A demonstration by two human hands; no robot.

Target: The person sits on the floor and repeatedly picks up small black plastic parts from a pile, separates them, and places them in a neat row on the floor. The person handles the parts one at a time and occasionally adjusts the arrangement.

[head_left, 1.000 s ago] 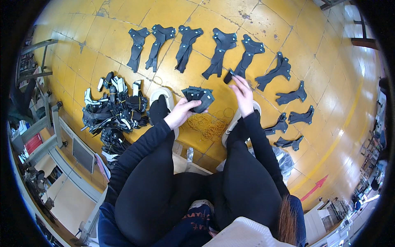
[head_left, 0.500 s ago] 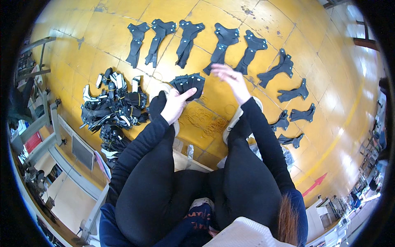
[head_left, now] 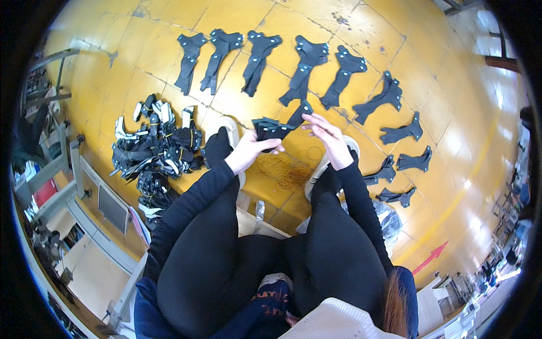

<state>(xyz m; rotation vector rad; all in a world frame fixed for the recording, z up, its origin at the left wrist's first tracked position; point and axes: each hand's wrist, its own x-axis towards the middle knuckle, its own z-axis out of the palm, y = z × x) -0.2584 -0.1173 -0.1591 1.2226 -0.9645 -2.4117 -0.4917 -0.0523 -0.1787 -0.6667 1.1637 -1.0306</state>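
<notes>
Left hand [head_left: 244,152] grip is closed on a fanned stack [head_left: 270,131] of dark, flat pieces, thumb across the top, held above the floor between the shoes [head_left: 231,129]. Right hand [head_left: 331,141] is just beside it, fingers part-curled at a single dark piece [head_left: 299,115] angled up off the stack's right edge; can't tell if it's pinched or only touched. Looks like a one-piece separation: I'd keep left thumb pressure light and steady, fan edges staggered, and pinch one layer by its free end, checking no second layer drags along. Below the stack: loose yellow rubber bands [head_left: 287,169] on the floor [head_left: 435,73]. Beyond: dark strap-like piles [head_left: 311,53] in an arc, ahead and round to the right. Left: heap of banded black-and-white bundles [head_left: 169,138].
</notes>
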